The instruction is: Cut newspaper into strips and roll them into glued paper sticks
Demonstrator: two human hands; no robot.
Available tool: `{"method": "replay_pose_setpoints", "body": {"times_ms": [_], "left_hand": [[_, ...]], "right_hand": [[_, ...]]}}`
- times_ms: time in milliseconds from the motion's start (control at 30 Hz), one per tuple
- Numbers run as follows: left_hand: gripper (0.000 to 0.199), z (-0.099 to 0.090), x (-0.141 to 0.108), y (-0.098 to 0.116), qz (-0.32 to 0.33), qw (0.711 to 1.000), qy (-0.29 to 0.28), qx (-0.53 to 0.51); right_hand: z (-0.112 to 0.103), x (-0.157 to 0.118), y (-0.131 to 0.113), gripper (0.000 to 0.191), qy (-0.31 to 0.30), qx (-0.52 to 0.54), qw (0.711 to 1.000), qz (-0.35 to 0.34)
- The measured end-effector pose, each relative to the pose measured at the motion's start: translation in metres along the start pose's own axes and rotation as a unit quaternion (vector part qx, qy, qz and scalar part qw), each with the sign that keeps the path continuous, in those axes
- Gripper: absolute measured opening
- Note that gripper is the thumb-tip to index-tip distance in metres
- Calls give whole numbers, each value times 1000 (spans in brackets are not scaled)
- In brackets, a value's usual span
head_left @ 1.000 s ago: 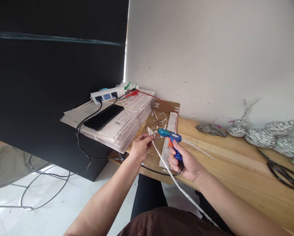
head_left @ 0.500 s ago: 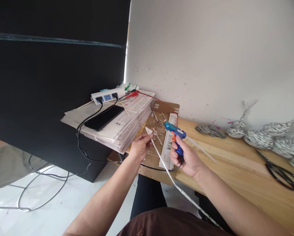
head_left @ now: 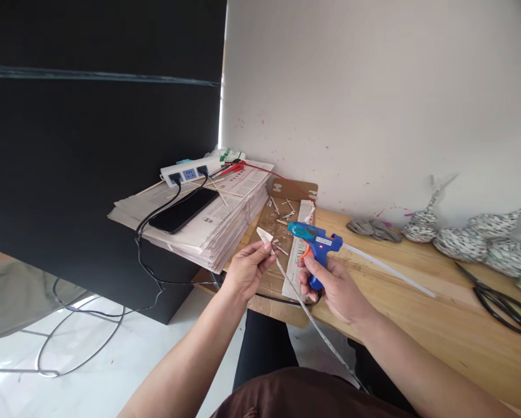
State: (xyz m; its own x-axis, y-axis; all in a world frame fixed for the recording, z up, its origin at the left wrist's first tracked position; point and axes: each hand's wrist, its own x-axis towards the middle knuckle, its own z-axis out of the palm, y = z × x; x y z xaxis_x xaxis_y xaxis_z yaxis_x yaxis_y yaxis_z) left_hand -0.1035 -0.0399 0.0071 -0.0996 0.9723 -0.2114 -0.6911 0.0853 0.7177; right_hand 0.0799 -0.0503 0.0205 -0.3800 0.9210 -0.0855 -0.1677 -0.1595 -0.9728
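Observation:
My left hand (head_left: 249,268) pinches a long rolled paper strip (head_left: 306,310) near its flattened, pointed white end. The strip trails down to the right toward my lap. My right hand (head_left: 334,284) grips the handle of a blue glue gun (head_left: 323,247) with an orange trigger and a teal front. A white glue stick (head_left: 391,271) sticks out of its back. The gun's nozzle points left, a little above and to the right of the strip's end, apart from it. Below both lies cardboard (head_left: 269,223) with paper scraps.
At the left, a newspaper stack (head_left: 238,217) bears a black phone (head_left: 184,210) and a white power strip (head_left: 190,171) with black cables. On the wooden table (head_left: 417,325) at the right lie black scissors (head_left: 499,305), a grey coil (head_left: 373,230) and woven paper pieces (head_left: 460,242).
The glue gun has turned, its side and the long glue stick showing more, and its nozzle sits slightly further left. My left hand has turned the strip's end a little.

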Motion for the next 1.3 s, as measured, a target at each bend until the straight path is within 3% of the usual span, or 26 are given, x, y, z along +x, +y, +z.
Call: {"method": "replay_pose_setpoints", "body": {"times_ms": [200, 367, 600, 767, 967, 1167, 1300], "left_hand": [[23, 5, -19, 6, 2, 1000, -24, 18], [24, 7, -29, 9, 4, 1000, -13, 17], [24, -1, -40, 13, 25, 999, -8, 22], [27, -11, -45, 18, 40, 998, 6, 46], [23, -19, -48, 20, 61, 997, 16, 37], [26, -18, -50, 19, 55, 997, 2, 60], [28, -17, -51, 19, 54, 996, 2, 67]], "right_hand": [[2, -16, -5, 34, 26, -104, 993, -42], [5, -25, -8, 30, 43, -175, 979, -94], [19, -18, -8, 28, 14, -133, 986, -96], [24, -19, -7, 24, 20, -189, 977, -97], [24, -31, 1, 35, -55, -150, 986, -43], [25, -35, 5, 32, -14, -192, 979, -64], [25, -36, 2, 26, -21, -224, 970, -88]]}}
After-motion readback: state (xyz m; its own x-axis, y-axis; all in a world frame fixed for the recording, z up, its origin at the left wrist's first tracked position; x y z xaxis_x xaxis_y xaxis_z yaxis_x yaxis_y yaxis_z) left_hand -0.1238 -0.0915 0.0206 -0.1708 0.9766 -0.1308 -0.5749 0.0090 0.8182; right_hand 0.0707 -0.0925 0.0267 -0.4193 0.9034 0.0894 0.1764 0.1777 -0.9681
